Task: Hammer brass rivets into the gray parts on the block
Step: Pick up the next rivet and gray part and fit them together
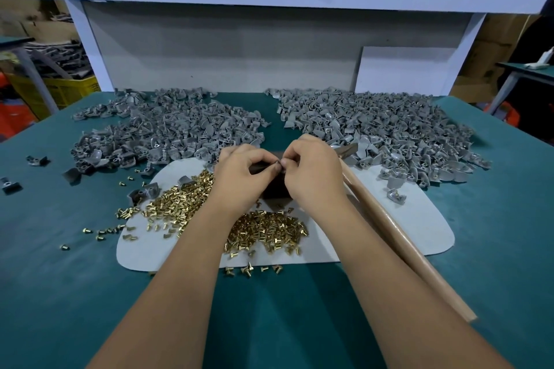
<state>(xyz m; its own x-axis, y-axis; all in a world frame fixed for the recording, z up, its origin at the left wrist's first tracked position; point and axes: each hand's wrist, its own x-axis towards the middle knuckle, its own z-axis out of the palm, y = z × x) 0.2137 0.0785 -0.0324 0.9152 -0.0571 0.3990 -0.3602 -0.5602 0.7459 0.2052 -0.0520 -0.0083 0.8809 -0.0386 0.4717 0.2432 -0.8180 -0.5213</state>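
carefully now: both hands, left hand [239,172] and right hand [311,171], pinch a small gray part [277,162] over the dark block [275,189]. seat it flat and square before reaching for the hammer [398,234].

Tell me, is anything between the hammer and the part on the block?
Yes. Both hands are in the way: the left hand and right hand meet over the block, pinching a small gray part there. The hammer lies at the right, beside the right hand, its handle running toward the person.
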